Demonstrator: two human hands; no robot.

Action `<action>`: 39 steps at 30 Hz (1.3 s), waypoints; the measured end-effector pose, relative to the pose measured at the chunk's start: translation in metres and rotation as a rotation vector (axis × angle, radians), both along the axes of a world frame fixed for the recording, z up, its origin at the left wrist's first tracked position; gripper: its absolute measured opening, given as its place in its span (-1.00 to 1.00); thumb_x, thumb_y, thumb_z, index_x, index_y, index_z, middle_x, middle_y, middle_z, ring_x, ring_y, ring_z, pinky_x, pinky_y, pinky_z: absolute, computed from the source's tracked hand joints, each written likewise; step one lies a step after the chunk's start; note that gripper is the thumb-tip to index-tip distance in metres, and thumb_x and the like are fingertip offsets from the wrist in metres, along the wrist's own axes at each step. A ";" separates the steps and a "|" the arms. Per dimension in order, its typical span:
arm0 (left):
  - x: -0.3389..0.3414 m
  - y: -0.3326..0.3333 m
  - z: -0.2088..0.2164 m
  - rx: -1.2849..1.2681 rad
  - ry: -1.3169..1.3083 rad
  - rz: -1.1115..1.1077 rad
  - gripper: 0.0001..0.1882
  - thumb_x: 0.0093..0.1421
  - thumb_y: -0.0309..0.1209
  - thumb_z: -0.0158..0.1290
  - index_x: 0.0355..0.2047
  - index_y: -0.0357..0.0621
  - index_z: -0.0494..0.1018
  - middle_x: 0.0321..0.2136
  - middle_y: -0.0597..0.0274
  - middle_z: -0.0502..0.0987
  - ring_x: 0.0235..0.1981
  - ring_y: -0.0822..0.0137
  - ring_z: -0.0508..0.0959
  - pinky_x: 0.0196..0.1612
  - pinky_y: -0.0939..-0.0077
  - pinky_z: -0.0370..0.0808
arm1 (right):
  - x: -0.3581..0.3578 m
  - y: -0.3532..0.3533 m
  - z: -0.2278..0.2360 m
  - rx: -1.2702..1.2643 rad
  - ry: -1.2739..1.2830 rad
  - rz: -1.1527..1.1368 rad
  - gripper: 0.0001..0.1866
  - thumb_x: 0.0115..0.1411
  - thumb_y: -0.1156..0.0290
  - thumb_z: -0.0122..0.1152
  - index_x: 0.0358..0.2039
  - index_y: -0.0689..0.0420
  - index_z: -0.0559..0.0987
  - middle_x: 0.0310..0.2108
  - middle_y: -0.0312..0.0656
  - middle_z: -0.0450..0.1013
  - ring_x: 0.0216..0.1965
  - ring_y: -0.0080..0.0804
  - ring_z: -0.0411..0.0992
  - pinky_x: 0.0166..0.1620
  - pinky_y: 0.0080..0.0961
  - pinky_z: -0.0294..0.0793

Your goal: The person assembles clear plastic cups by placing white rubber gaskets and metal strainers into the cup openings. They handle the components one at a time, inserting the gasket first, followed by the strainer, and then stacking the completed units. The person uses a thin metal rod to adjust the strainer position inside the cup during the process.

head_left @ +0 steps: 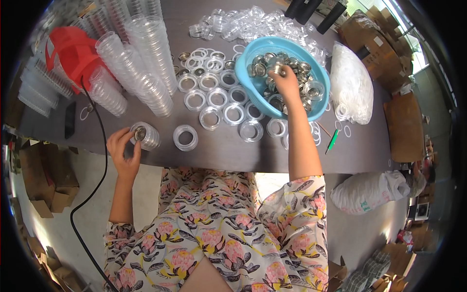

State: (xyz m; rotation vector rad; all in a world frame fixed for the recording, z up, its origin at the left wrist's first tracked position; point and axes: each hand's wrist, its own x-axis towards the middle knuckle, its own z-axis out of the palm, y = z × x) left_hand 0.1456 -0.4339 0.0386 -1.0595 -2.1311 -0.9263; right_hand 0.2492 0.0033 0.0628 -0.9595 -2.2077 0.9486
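My left hand (125, 148) is at the left front of the table, fingers and thumb curled against a short stack of clear round plastic lids (152, 138). A small round metal cap (140, 133) shows on top of that stack, by my fingertips. Inside a light blue plastic basket (248, 80), my right hand (285, 80) pinches a small shiny round piece (276, 65), partly hidden by my fingers. Loose metal caps (304, 68) fill the basket around it. Between my hands, clear lids with white rings (210, 118) lie in rows, and a clear ring (185, 137) sits apart.
Tall stacks of clear plastic cups (153, 53) stand at the left near a red object (73, 53). A black cable (99, 182) hangs over the front edge. Clear plastic pieces (243, 24) are heaped behind; a full plastic bag (350, 85) and green-handled tool (333, 139) lie right.
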 end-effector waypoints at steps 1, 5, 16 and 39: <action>0.002 0.002 0.001 0.012 0.002 0.002 -0.69 -0.15 -0.53 0.12 -0.31 -0.17 0.44 -0.24 0.14 0.43 -0.18 0.14 0.36 -0.08 0.32 0.21 | 0.001 0.003 -0.003 -0.121 0.180 -0.070 -0.48 -0.07 0.20 0.19 -0.14 0.26 0.40 -0.28 -0.04 0.44 -0.30 -0.22 0.43 -0.20 -0.40 0.37; 0.011 0.013 0.007 0.044 -0.015 -0.084 -0.67 -0.18 -0.55 0.11 -0.31 -0.15 0.44 -0.23 0.15 0.43 -0.19 0.14 0.36 -0.09 0.31 0.22 | 0.009 0.016 0.009 -1.065 0.655 -0.061 -0.71 -0.02 0.24 0.12 -0.31 0.09 0.41 -0.47 -0.22 0.38 -0.51 -0.49 0.31 -0.46 -0.54 0.27; 0.027 0.039 0.018 0.057 -0.026 -0.276 -0.66 -0.20 -0.60 0.10 -0.31 -0.17 0.43 -0.25 0.11 0.43 -0.21 0.14 0.38 -0.11 0.37 0.23 | 0.017 -0.013 0.023 -0.655 1.015 -0.058 -0.69 0.00 0.17 -0.01 -0.27 0.06 0.36 -0.41 -0.24 0.39 -0.36 -0.42 0.32 -0.33 -0.45 0.26; 0.031 0.080 0.000 0.099 -0.729 -0.401 -0.85 -0.01 -0.42 0.11 -0.40 -0.14 0.46 -0.42 0.31 0.48 -0.34 0.38 0.43 -0.25 0.51 0.31 | 0.022 -0.180 -0.045 -1.571 0.679 0.483 -0.57 -0.04 0.15 -0.13 -0.13 -0.01 0.32 -0.19 -0.27 0.38 -0.16 -0.35 0.29 -0.01 -0.20 0.06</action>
